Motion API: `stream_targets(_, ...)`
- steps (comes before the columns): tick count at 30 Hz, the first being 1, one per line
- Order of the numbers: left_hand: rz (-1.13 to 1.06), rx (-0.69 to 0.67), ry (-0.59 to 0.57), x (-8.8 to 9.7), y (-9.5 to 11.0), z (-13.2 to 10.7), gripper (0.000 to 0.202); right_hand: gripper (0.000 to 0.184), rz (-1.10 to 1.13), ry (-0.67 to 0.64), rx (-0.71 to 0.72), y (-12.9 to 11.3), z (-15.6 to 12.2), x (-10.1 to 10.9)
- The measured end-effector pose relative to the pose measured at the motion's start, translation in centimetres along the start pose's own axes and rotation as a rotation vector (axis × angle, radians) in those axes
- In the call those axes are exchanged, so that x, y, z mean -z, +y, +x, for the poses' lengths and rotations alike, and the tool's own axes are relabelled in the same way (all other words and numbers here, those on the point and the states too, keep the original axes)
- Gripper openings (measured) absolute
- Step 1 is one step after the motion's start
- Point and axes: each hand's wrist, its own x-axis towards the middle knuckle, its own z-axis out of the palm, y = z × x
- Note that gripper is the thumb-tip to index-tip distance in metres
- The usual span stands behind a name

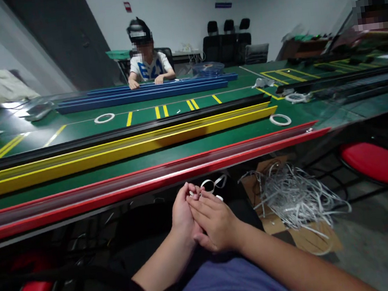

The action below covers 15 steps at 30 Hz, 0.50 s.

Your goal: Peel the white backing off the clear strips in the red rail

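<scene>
My hands are together above my lap, just below the table's front edge. My left hand [183, 212] curls around a white flat cable [213, 184], whose loop rises above my fingers. My right hand [214, 221] lies across it and pinches the cable too. Part of the cable is hidden inside my fingers. On the floor to the right, a tangled pile of similar white cables [296, 197] rests on flattened cardboard [313, 239]. Neither hand touches the pile.
A green work table [195, 152] carries long red [149, 183], yellow [111, 157], black [109, 139] and blue [139, 95] channels, plus coiled white rings [280, 120]. A person [150, 66] sits across it. A red stool [380, 164] stands to my right.
</scene>
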Motion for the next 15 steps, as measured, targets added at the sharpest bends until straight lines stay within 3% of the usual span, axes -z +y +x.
stream_targets(4,-0.029,-0.025,0.054,0.4,0.4,0.8,0.050,0.038,0.056,0.109,0.034,0.7,-0.5,0.3)
stream_targets(11,-0.004,-0.074,-0.050,-0.4,2.3,-0.1,0.045,0.038,0.188,0.215,0.109,0.8,-2.1,2.2)
stream_targets(13,0.052,-0.125,-0.084,-1.0,2.6,-1.1,0.043,0.038,0.241,0.318,0.005,0.8,-2.3,2.7)
stream_targets(15,0.112,-0.212,-0.114,-1.5,2.9,-2.1,0.044,0.036,0.298,0.435,-0.259,1.0,-2.5,3.1)
